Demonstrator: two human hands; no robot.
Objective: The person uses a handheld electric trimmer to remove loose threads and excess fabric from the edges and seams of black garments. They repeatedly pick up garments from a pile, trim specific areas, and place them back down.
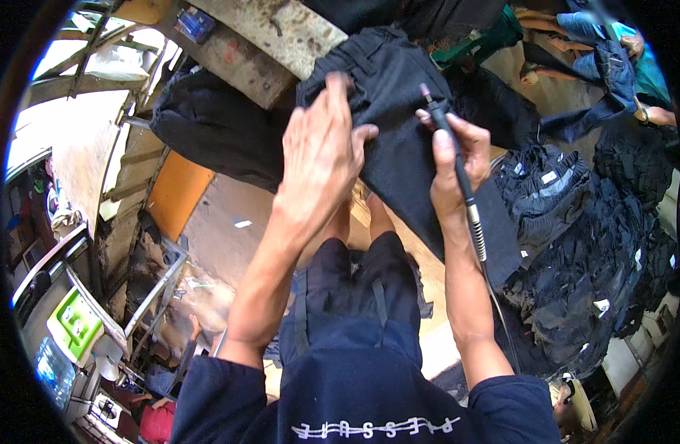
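**Black denim trousers lying just above both hands, tool tip pointing up at the cloth**

Black denim trousers [399, 111] are lying in the upper middle of the frame, draped over the edge of a rough, stained wooden worktop [270, 33] and hanging down toward the person's knees. The left hand [321, 152] is pressing flat on the cloth with its fingers spread wide, gripping nothing, only pinning the fabric on its left side. The right hand [458, 166] is closing around a slim black pen-shaped rotary tool [451, 152], which is trailing a thin cable [495, 296] down along the forearm toward the lower right.

The tool's long axis is running nearly upright in the frame, leaning slightly to the upper left, with its small tip at the top, over the dark fabric between the two hands. Whether the tip is touching the cloth I cannot tell. The trousers are lying up and left of the right hand, and that hand is the one nearer to the spot at the tip; the left hand is sitting just beside it, on the other side.

A big heap of dark denim garments [599, 244] is filling the right of the frame.
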